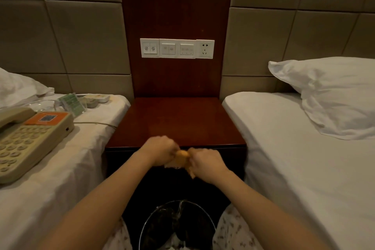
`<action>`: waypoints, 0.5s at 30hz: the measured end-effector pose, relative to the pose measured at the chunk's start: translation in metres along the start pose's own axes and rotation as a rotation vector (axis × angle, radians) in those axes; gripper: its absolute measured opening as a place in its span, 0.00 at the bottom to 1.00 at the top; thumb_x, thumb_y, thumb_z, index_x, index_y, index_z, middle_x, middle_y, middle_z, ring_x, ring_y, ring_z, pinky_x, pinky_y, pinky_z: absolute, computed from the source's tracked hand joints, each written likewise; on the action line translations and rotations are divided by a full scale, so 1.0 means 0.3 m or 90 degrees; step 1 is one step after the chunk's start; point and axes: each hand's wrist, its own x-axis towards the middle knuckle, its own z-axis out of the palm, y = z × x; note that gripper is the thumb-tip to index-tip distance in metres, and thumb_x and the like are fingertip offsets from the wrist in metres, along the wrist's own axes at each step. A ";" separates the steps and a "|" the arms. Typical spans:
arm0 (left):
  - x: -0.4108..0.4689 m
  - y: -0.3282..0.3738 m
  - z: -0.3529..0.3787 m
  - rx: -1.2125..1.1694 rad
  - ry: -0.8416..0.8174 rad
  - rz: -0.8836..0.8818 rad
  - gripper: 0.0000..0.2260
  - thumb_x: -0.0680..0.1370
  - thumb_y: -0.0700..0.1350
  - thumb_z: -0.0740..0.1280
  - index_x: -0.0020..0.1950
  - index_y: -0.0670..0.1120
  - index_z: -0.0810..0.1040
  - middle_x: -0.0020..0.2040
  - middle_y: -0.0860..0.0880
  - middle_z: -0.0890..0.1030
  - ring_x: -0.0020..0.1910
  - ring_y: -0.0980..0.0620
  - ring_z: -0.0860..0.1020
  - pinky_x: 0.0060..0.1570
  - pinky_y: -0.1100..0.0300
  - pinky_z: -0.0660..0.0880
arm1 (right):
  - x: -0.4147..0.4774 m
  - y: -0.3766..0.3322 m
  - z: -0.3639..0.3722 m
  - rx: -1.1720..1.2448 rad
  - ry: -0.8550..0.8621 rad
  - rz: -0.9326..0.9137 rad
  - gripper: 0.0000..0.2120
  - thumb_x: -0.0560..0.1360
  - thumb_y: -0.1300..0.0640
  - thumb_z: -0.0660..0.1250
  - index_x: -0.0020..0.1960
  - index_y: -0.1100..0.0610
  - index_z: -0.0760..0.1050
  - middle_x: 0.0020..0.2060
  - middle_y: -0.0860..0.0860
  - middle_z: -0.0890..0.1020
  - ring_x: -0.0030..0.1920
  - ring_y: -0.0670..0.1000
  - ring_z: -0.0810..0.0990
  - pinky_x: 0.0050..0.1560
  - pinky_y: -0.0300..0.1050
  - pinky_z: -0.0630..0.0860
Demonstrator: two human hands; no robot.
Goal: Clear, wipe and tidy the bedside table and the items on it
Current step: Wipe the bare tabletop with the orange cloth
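Grip is clenched by left hand (160,149) and right hand (207,163) on a bunched yellow cloth (182,156), lower centre; it should be folded flat before the surface (176,119) is wiped.

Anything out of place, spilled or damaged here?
The telephone, a glass dish and a green card sit on the left bed rather than the bedside table, the phone cord trailing toward it; probably set there for wiping. The left hand and right hand grip a yellow cloth. Nothing looks spilled or broken.
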 end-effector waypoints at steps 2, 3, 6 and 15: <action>0.016 -0.028 -0.034 -0.009 0.122 0.001 0.13 0.80 0.46 0.58 0.63 0.53 0.75 0.51 0.52 0.81 0.48 0.51 0.79 0.44 0.57 0.77 | 0.027 0.038 -0.024 0.051 0.099 0.002 0.11 0.81 0.56 0.54 0.59 0.58 0.70 0.51 0.54 0.78 0.49 0.57 0.78 0.41 0.48 0.73; 0.027 -0.034 -0.040 -0.011 0.153 -0.004 0.13 0.80 0.46 0.58 0.62 0.53 0.75 0.51 0.52 0.81 0.48 0.51 0.79 0.44 0.56 0.77 | 0.046 0.050 -0.030 0.063 0.119 0.006 0.11 0.81 0.56 0.54 0.60 0.57 0.70 0.52 0.54 0.78 0.50 0.57 0.77 0.43 0.49 0.75; 0.058 -0.025 -0.012 0.014 0.150 -0.043 0.13 0.81 0.43 0.57 0.61 0.50 0.76 0.52 0.50 0.81 0.49 0.50 0.79 0.45 0.56 0.75 | 0.099 0.032 -0.012 0.026 0.138 0.021 0.11 0.81 0.59 0.55 0.61 0.58 0.70 0.55 0.54 0.77 0.55 0.56 0.75 0.48 0.47 0.73; 0.107 -0.051 0.023 -0.092 0.118 -0.079 0.12 0.78 0.41 0.62 0.59 0.48 0.78 0.51 0.48 0.81 0.50 0.49 0.79 0.50 0.53 0.78 | 0.139 -0.001 0.055 0.017 0.205 0.022 0.13 0.79 0.61 0.56 0.62 0.60 0.71 0.57 0.55 0.74 0.59 0.56 0.70 0.53 0.47 0.66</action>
